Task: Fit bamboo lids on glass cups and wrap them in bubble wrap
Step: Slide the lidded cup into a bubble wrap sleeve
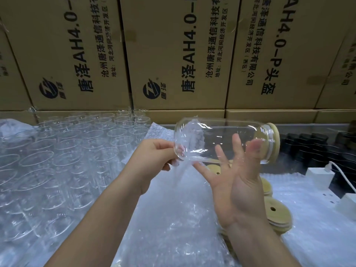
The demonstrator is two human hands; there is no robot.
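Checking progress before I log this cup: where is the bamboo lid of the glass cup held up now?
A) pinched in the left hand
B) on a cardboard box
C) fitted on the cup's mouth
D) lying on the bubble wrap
C: the bamboo lid caps the mouth of the glass cup, which is held sideways.

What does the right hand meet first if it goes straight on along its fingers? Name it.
Most likely the glass cup: the right hand points its fingers up at the side wall, near the bamboo lid. Depth is unclear; they may already touch.
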